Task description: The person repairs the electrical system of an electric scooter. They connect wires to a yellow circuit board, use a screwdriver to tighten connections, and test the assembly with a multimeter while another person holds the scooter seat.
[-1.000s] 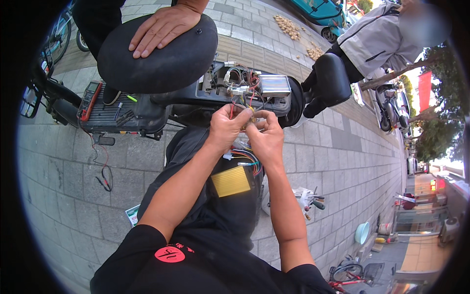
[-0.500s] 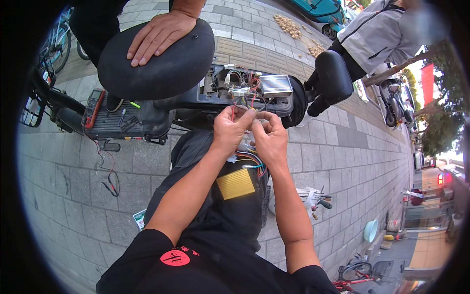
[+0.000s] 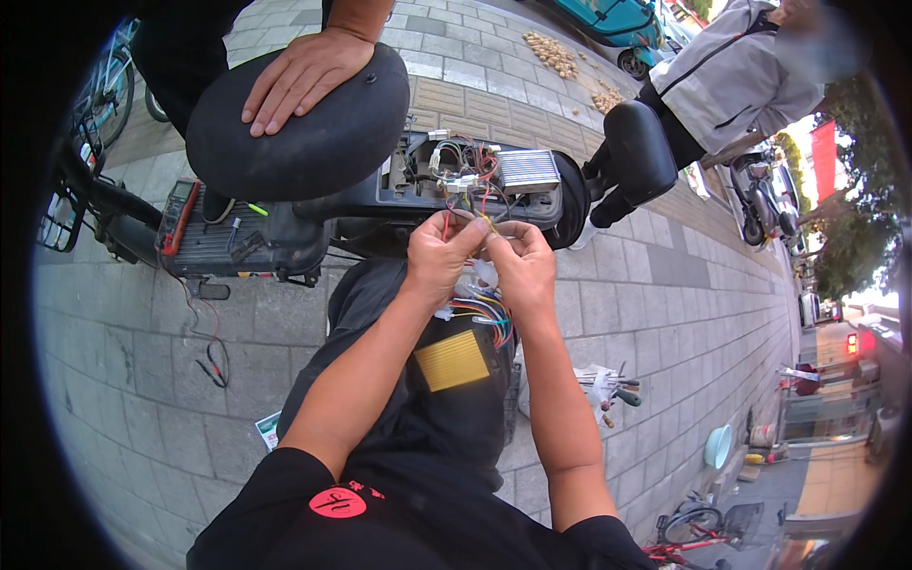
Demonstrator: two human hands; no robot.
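My left hand (image 3: 439, 255) and my right hand (image 3: 522, 268) meet fingertip to fingertip, both closed on thin wires (image 3: 485, 220). These wires run up into the open body of an electric scooter (image 3: 389, 195). Inside it lie tangled cables with white connectors (image 3: 460, 183) and a silver finned controller box (image 3: 529, 171). On my lap rests a gold finned controller box (image 3: 451, 361). Its bundle of coloured wires (image 3: 486, 309) leads up under my hands, where clear plastic partly covers it.
Another person's hand (image 3: 309, 78) lies flat on the black seat (image 3: 299, 123). A multimeter (image 3: 180, 214) with trailing leads (image 3: 217, 361) sits on the footboard. Hand tools (image 3: 617, 391) lie right of my lap. Someone in a grey jacket (image 3: 727, 76) stands at upper right.
My fingers have shifted slightly at the wires, and a yellow strand shows more clearly between them. The whole view has drifted a little; the other person's hand stays on the seat.
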